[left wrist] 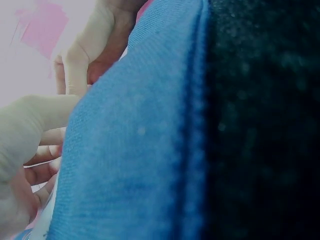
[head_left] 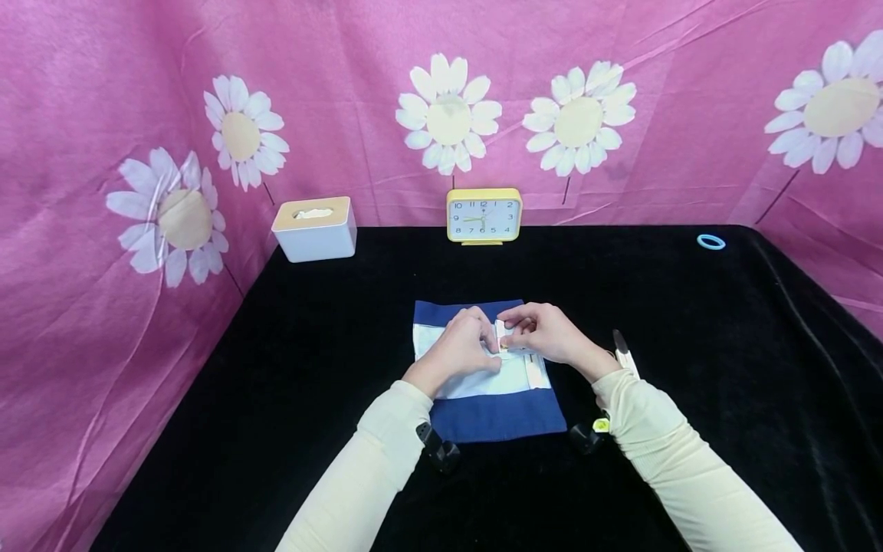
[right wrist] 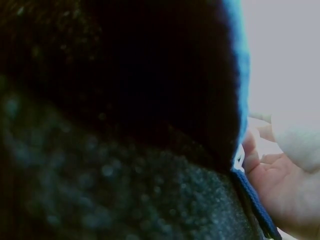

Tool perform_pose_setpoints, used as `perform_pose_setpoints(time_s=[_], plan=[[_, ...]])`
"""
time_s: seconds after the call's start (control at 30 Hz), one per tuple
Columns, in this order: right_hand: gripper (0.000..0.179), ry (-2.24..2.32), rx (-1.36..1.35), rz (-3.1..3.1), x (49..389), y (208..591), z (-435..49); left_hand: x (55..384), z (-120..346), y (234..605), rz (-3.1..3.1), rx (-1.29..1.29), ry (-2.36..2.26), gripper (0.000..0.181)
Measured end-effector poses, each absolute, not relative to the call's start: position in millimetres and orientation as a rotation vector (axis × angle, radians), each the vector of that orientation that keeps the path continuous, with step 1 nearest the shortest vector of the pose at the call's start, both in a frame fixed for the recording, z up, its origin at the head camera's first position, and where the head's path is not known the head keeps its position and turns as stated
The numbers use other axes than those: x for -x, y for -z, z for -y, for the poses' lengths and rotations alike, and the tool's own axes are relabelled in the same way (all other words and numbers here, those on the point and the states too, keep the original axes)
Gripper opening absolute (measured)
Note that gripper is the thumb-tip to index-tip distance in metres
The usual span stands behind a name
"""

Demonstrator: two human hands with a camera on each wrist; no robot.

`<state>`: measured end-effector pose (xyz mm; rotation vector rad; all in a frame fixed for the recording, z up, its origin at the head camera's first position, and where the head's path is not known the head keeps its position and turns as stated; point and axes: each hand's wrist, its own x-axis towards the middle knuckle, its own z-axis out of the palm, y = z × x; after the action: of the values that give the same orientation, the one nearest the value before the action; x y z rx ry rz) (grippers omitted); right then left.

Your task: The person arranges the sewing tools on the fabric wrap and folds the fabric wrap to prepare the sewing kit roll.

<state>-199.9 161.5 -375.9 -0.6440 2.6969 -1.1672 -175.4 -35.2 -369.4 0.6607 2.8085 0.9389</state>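
A blue cloth piece (head_left: pixel 497 418) with a broad white middle band lies on the black tabletop. Both hands are over its white part. My right hand (head_left: pixel 545 330) pinches a small white strip (head_left: pixel 500 334) between thumb and fingers. Beside it, my left hand (head_left: pixel 464 343) has its fingers bent towards the strip and its thumb low over the white band; whether it grips anything is hidden. A second whitish strip (head_left: pixel 534 371) lies on the cloth's right side. In the left wrist view, the blue fabric (left wrist: pixel 135 130) partly hides the left hand (left wrist: pixel 30 145).
A tissue box (head_left: pixel 316 234) stands at the back left and a yellow clock (head_left: pixel 484 217) at the back middle. A blue ring (head_left: pixel 710 242) lies at the far right. Beside the right wrist is a white, dark-tipped object (head_left: pixel 624 354). Pink floral fabric (head_left: pixel 372 115) hangs behind the table.
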Motion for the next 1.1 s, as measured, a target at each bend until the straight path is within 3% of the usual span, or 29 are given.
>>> perform_pose_setpoints(time_s=[0.6,1.1], plan=[[0.039,1.169,0.631,-2.723,190.7,379.5,-155.8,168.0,37.3,380.3,-2.858,-0.711,-0.904,0.013],[0.038,1.134,0.6,-2.784,199.0,381.9,-144.7,182.1,46.5,384.0,-2.856,-0.771,-0.949,0.018]])
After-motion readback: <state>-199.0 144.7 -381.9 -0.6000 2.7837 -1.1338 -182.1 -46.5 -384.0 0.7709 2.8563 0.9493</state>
